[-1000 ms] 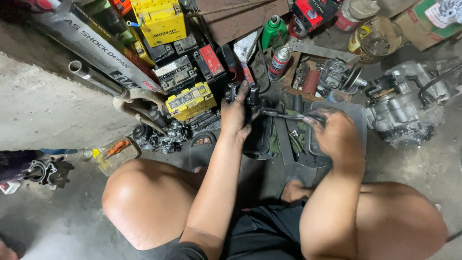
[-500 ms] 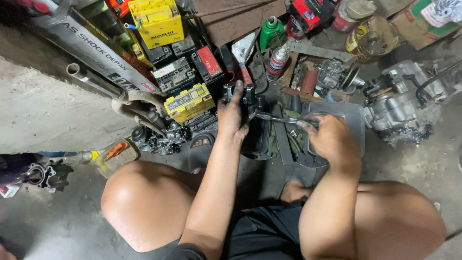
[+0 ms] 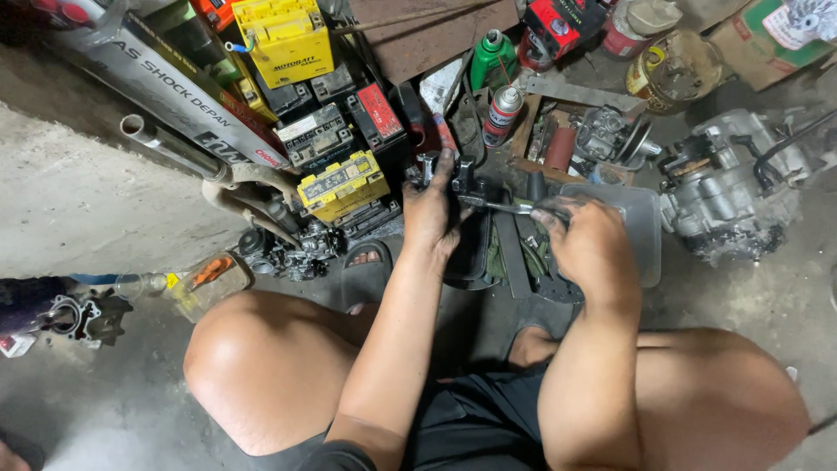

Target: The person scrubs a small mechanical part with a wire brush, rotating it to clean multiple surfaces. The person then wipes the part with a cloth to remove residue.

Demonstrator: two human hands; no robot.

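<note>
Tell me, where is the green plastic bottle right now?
In the head view, the green plastic bottle stands at top centre, just above the red-and-white spray can and left of the red box.

Rough grey concrete floor (image 3: 78,201), glossy yellow plastic battery (image 3: 283,39), dull cast-metal engine (image 3: 732,196), grimy dark metal part (image 3: 458,179) under greasy fingers (image 3: 445,170).

a long grey carton (image 3: 166,87) with dark lettering lies slanted at far left. beside it, at the far edge, stands a yellow battery box (image 3: 283,39); a smaller yellow battery (image 3: 343,185) with a dark label sits nearer, just left of the left hand (image 3: 433,214). a black battery with a red label (image 3: 377,113) lies between them. far centre: a green bottle (image 3: 491,57), a red-and-white spray can (image 3: 502,115), a red box (image 3: 558,30). a green-and-white carton (image 3: 785,30) fills the far right corner.
</note>
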